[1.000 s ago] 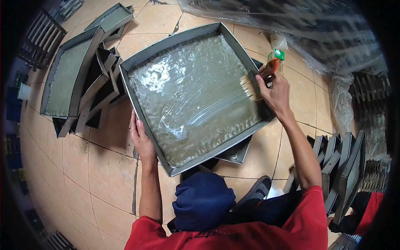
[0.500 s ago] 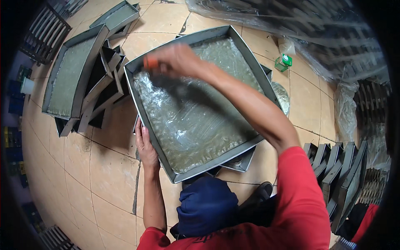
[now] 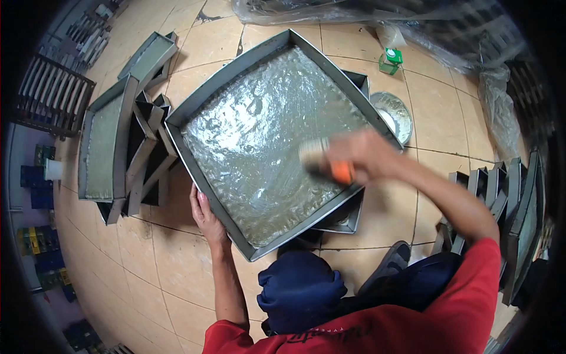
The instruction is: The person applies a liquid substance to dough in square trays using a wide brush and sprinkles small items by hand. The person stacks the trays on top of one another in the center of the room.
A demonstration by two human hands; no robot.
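A large square metal pan [image 3: 336,75] lies tilted across the stack in front of me, its bottom coated with a shiny, greasy, streaked layer. My left hand [image 3: 207,219] holds its left wall from outside, fingers partly hidden beneath the edge. Over the pan's right half, my right hand [image 3: 367,153] is closed around a brush [image 3: 313,154] with an orange handle and pale bristles. Motion blurs the brush, and I cannot tell whether its bristles touch the coating.
Another pan [image 3: 352,217] shows underneath. Stacked pans stand at left [image 3: 128,133] and right [image 3: 522,221]. Beyond the right corner are a metal bowl [image 3: 401,118] with something white in it and a green-and-white carton [image 3: 390,61]. Clear plastic sheeting [image 3: 330,13] lies at the back.
My right hand has swept the brush from the pan's far left side to its right half. My left hand still holds the left wall. The whole view has shifted slightly.
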